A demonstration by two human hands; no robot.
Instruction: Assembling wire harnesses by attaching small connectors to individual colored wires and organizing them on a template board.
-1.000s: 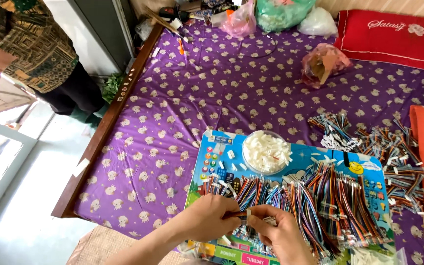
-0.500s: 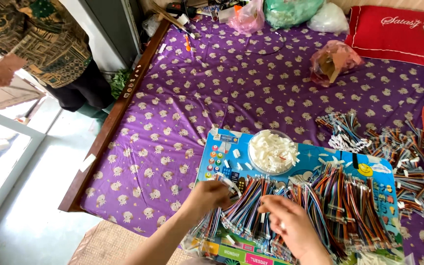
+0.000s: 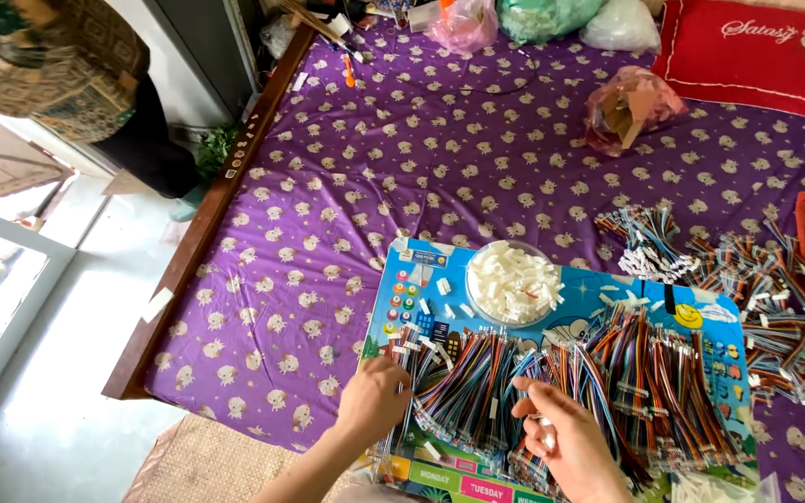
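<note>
Clearly the wires (image 3: 552, 391), lying in bunches on the board (image 3: 402, 279) on the bed (image 3: 440, 168), look light and bendy, best pinched near their stiff ends; the left hand (image 3: 372, 401) presses them, and the right hand (image 3: 566, 438) pinches one wire.

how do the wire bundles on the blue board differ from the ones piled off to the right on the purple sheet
The wire bundles on the blue board lie in fairly orderly rows under the left hand and right hand; the wire bundles on the purple sheet lie crossed in a loose heap, away from both hands. The board ones rest on the blue board, the others on cloth. Both are multicoloured, several with white plugs at the ends.
</note>
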